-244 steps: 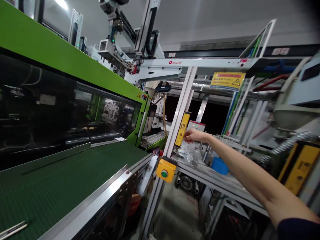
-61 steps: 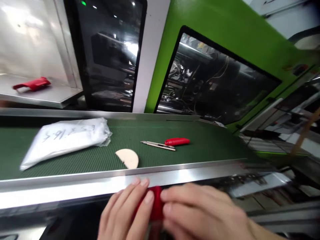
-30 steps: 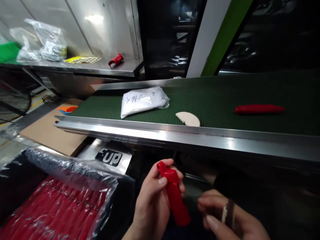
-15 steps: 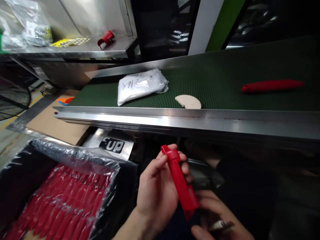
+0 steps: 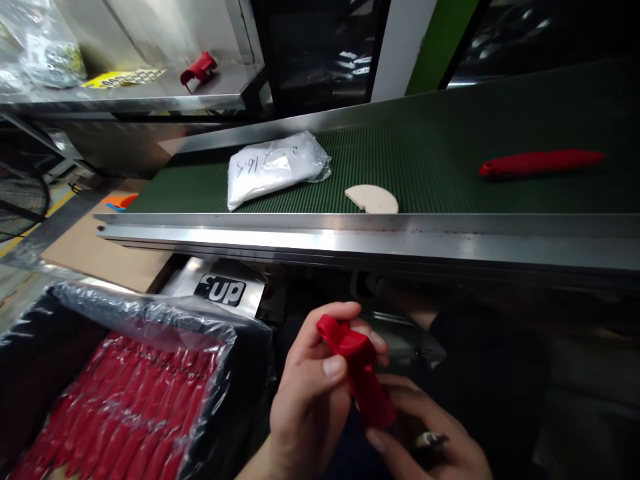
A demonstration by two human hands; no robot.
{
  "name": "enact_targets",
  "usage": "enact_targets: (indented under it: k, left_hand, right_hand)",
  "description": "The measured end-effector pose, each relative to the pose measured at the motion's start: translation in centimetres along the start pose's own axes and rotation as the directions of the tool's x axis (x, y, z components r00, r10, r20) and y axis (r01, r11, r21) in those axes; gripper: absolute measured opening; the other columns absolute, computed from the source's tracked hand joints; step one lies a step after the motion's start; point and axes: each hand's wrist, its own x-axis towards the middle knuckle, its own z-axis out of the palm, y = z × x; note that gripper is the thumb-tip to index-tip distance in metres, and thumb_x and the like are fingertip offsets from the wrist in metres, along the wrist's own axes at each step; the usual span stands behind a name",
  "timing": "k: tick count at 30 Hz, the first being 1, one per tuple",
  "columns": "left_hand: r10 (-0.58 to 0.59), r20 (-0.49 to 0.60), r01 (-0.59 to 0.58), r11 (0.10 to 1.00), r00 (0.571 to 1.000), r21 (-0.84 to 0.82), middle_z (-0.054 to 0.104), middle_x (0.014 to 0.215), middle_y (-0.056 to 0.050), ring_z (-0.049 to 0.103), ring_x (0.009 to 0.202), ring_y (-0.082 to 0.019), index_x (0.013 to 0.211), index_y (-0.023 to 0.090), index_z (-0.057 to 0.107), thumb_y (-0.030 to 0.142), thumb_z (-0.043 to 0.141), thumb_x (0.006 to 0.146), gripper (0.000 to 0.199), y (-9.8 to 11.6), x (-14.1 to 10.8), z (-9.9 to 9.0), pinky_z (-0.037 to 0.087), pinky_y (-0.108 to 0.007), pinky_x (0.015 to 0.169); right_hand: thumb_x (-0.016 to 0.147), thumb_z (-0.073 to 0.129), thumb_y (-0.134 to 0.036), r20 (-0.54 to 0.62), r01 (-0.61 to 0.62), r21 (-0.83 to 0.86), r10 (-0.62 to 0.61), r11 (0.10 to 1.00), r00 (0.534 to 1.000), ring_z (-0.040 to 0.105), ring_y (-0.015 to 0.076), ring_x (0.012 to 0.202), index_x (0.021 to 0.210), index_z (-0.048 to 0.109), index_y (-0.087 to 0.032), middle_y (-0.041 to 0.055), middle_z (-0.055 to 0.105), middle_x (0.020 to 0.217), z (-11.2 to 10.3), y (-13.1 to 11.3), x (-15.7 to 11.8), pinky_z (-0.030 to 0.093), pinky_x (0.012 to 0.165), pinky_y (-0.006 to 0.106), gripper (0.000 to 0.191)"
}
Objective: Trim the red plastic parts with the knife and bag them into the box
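My left hand [image 5: 313,390] is closed around the upper part of a red plastic part [image 5: 367,387], its thumb pressed on the side. The part has a small loop at its top end and tilts down to the right. My right hand [image 5: 425,427] pinches the lower end between thumb and fingers. A slim tool [image 5: 431,440] with a pale wrapped section and a dark end also sits in the right hand; its kind and working end are hidden. Left of my hands, a plastic-lined black box [image 5: 250,373] holds rows of similar red parts [image 5: 125,407].
A green conveyor belt [image 5: 425,153] with a metal rail [image 5: 310,233] runs across. On it lie a white plastic-wrapped packet [image 5: 275,167], a pale half-round disc [image 5: 373,199] and a long red part [image 5: 543,163]. A steel shelf [image 5: 165,93] bears a curved red piece [image 5: 199,69].
The red part has turned, its loop end now tipped more toward me. My right hand has moved left and up onto its lower end. The view has shifted slightly.
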Motion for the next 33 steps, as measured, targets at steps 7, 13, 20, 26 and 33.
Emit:
enact_targets:
  k: [7, 13, 20, 26, 33]
  left_hand:
    - [0.012, -0.068, -0.009, 0.999, 0.998, 0.039, 0.071, 0.097, -0.007, 0.064, 0.089, -0.020, 0.110, 0.021, 0.068, 0.021, 0.062, 0.083, 0.027, 0.6, 0.1, 0.1, 0.050, -0.029, 0.083]
    - [-0.066, -0.215, 0.053, 0.997, 0.974, -0.064, 0.071, 0.107, -0.011, 0.066, 0.094, -0.018, 0.110, 0.015, 0.067, 0.024, 0.055, 0.091, 0.025, 1.0, 1.2, -1.7, 0.054, -0.029, 0.087]
    - [-0.146, -0.278, 0.094, 0.977, 0.950, -0.191, 0.072, 0.103, -0.012, 0.066, 0.091, -0.018, 0.096, 0.013, 0.070, 0.021, 0.056, 0.089, 0.017, 0.1, 1.3, -3.0, 0.057, -0.033, 0.082]
    - [-0.125, -0.270, 0.088, 0.985, 0.955, -0.146, 0.069, 0.107, -0.011, 0.064, 0.096, -0.021, 0.097, 0.016, 0.070, 0.023, 0.054, 0.092, 0.018, -0.2, 1.2, -3.0, 0.057, -0.032, 0.073]
    - [-0.055, -0.187, 0.054, 0.998, 0.981, -0.010, 0.067, 0.097, -0.008, 0.060, 0.087, -0.020, 0.091, 0.017, 0.069, 0.029, 0.042, 0.097, 0.030, 0.2, 1.0, -2.7, 0.053, -0.032, 0.070]
  right_hand:
    - [0.082, 0.069, -0.028, -0.012, -0.062, -0.034, 0.061, 0.997, 0.998, 0.073, 0.0181, 0.078, 0.090, 0.072, -0.026, 0.0011, 0.074, 0.093, -0.1, -0.4, 0.4, 0.060, 0.067, 0.020, 0.008]
    - [0.087, 0.065, -0.020, -0.150, 0.053, -0.088, -0.066, 0.995, 0.986, 0.072, 0.0145, 0.085, 0.098, 0.068, -0.028, -0.0013, 0.071, 0.104, -1.3, -1.4, 0.5, 0.059, 0.070, 0.015, 0.014]
    - [0.087, 0.064, -0.014, -0.169, 0.095, -0.021, -0.097, 0.995, 0.981, 0.069, 0.0112, 0.087, 0.103, 0.068, -0.026, -0.0009, 0.068, 0.108, -1.7, -1.9, 0.8, 0.058, 0.076, 0.015, 0.021]
    - [0.089, 0.061, -0.015, -0.167, 0.029, 0.045, -0.021, 0.999, 0.986, 0.066, 0.0082, 0.069, 0.105, 0.069, -0.028, 0.0000, 0.067, 0.105, -2.1, -2.1, 1.1, 0.054, 0.055, 0.016, 0.022]
    - [0.095, 0.056, -0.027, -0.175, -0.152, 0.397, 0.237, 0.905, 0.955, 0.057, 0.0090, 0.059, 0.107, 0.068, -0.030, 0.0017, 0.065, 0.077, -2.5, -0.9, 1.4, 0.042, 0.043, 0.015, 0.017]
